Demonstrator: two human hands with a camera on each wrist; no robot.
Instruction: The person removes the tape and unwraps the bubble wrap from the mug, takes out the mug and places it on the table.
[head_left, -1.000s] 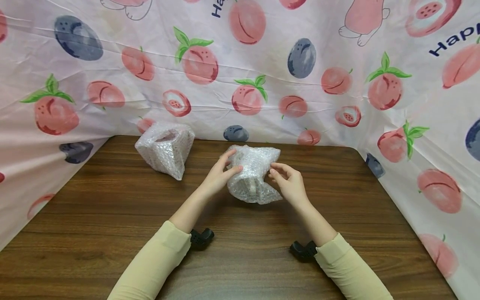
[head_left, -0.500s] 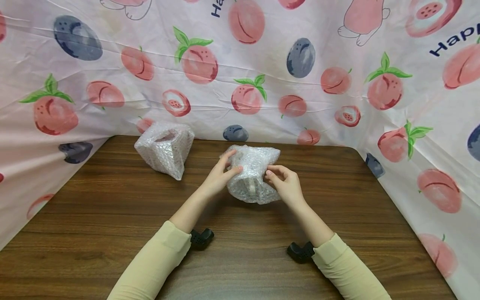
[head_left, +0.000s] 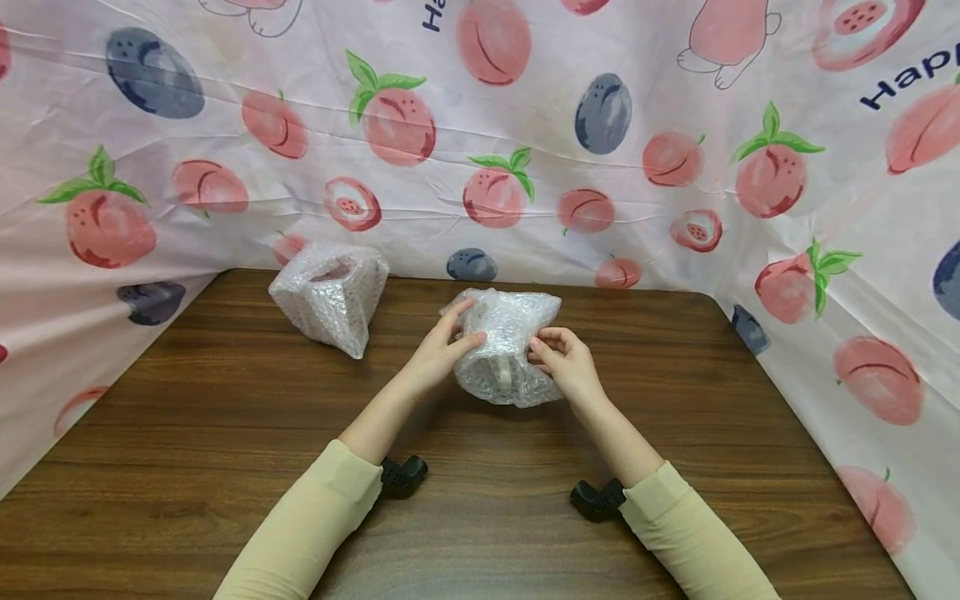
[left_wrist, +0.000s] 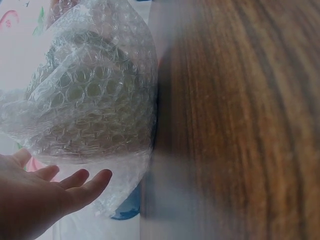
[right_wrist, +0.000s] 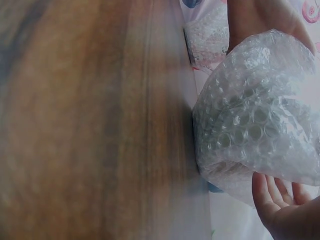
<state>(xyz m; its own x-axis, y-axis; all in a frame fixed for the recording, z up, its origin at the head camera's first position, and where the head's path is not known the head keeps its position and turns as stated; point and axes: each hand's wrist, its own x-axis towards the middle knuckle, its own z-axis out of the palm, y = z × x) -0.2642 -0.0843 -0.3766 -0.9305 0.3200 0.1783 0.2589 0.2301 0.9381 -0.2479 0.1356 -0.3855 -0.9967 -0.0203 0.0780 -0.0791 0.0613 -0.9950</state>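
Note:
A clear bubble-wrap bundle [head_left: 506, 333] stands on the wooden table, its loose corners sticking out on the right. Something rounded and pale greenish shows dimly through the bubbles in the left wrist view; its kind is hidden. My left hand [head_left: 438, 354] rests against the bundle's left side, thumb on the front and index finger along the top. In the left wrist view that hand's fingers [left_wrist: 80, 187] are fairly straight. At the right side, my right hand [head_left: 570, 362] pinches the bubble wrap [right_wrist: 255, 125] between thumb and bent fingers.
Another bubble-wrapped bundle [head_left: 333, 292], angular with a pinkish hollow, stands at the back left of the brown wooden table [head_left: 225, 417]. A fruit-print cloth [head_left: 562, 183] hangs behind and along both sides. Black wrist devices [head_left: 405, 477] sit under the forearms.
My right hand has moved slightly left, from the bundle's loose edge onto its right side, and its fingers have closed on the wrap. The left hand and both bundles stay put.

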